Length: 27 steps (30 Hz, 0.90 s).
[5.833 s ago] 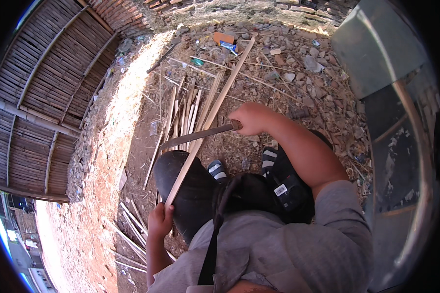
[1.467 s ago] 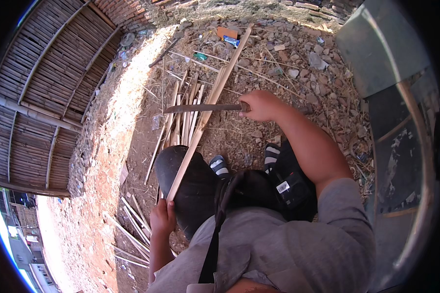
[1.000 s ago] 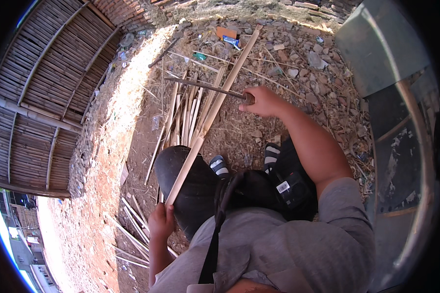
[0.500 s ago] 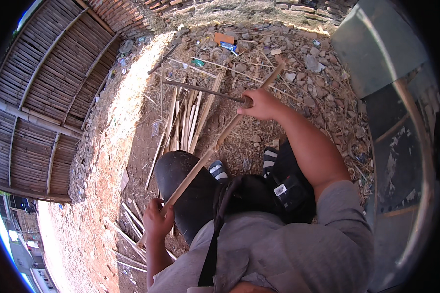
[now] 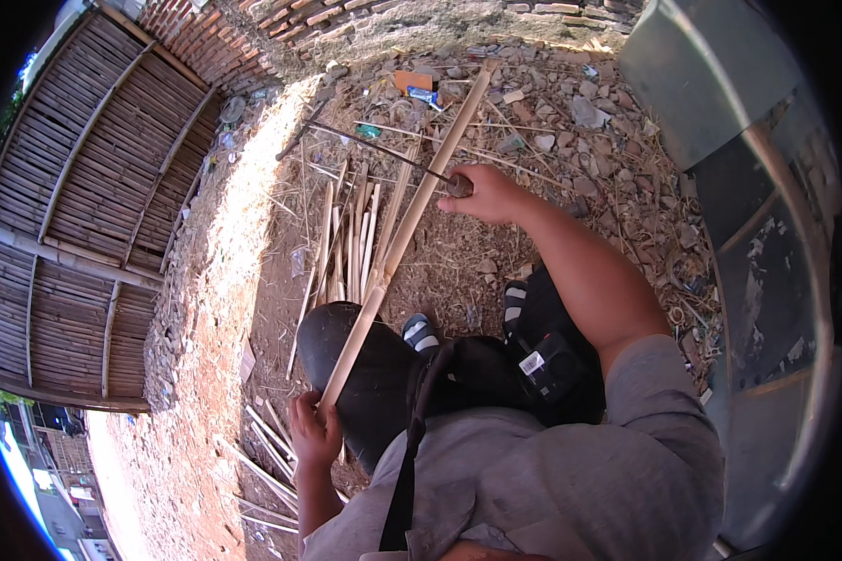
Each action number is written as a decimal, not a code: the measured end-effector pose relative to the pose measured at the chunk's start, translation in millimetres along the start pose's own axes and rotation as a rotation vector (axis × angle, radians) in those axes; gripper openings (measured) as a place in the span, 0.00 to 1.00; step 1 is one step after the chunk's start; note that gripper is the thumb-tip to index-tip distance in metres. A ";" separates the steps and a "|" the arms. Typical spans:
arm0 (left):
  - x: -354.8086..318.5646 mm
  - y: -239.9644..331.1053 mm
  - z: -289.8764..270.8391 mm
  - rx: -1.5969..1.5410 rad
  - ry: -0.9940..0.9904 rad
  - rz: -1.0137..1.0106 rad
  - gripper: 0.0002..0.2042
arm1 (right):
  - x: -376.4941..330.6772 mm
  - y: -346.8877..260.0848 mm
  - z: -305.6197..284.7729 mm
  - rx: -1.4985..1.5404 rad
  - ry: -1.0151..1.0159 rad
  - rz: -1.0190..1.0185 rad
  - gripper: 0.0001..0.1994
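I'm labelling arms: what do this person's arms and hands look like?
The left hand and right hand are ungloved, with no watch or cable showing at either wrist. The right arm has a short, plain grey sleeve ending near the elbow, its forearm uncovered. The left forearm is uncovered up to the grey shirt; its sleeve's edge is hard to make out.

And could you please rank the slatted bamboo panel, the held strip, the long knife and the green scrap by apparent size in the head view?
1. Slatted bamboo panel
2. Held strip, in the left hand
3. Long knife, in the right hand, seen nearly edge-on
4. Green scrap, on the ground
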State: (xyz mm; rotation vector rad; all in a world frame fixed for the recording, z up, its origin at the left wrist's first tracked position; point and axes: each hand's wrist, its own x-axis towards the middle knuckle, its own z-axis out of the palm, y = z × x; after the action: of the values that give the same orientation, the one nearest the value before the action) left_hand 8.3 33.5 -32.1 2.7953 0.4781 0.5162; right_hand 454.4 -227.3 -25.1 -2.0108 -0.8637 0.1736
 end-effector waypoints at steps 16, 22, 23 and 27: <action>-1.0 2.6 0.0 -0.063 0.017 0.011 0.11 | 2.8 -5.7 24.2 0.707 -0.130 0.149 0.19; 0.2 7.2 -4.3 -0.035 0.012 0.001 0.10 | 3.2 -5.2 25.3 0.662 -0.142 0.120 0.18; 0.0 6.9 -4.4 -0.020 0.014 0.012 0.10 | 3.3 -4.8 25.6 0.659 -0.145 0.122 0.18; 1.4 12.8 -5.5 -0.001 0.013 -0.025 0.10 | 1.9 -8.8 24.7 0.648 -0.137 0.118 0.17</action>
State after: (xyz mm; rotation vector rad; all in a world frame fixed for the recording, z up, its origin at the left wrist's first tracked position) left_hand 10.9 23.4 -22.8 2.7825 0.5144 0.5293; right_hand 440.6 -205.9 -31.9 -1.4484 -0.6592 0.5856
